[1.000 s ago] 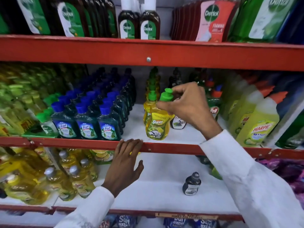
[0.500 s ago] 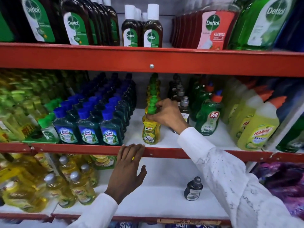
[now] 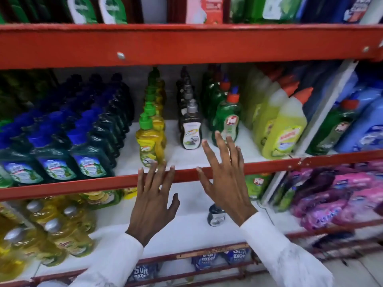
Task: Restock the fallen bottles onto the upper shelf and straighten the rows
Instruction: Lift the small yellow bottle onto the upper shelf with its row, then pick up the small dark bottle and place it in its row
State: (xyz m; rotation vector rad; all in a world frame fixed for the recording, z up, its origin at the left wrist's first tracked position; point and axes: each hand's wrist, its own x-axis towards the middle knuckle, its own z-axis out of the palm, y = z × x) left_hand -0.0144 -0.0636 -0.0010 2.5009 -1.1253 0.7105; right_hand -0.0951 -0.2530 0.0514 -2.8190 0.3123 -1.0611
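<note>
The yellow bottle (image 3: 150, 141), held by the right hand (image 3: 224, 181) a second ago, is now released and stands upright at the front of its row on the upper shelf (image 3: 259, 165), centre frame. Both grips are spread and empty; the left hand (image 3: 154, 204) is laid on the shelf edge. One small dark bottle (image 3: 216, 215) is left on the lower shelf, just below the right wrist, likely next.
</note>
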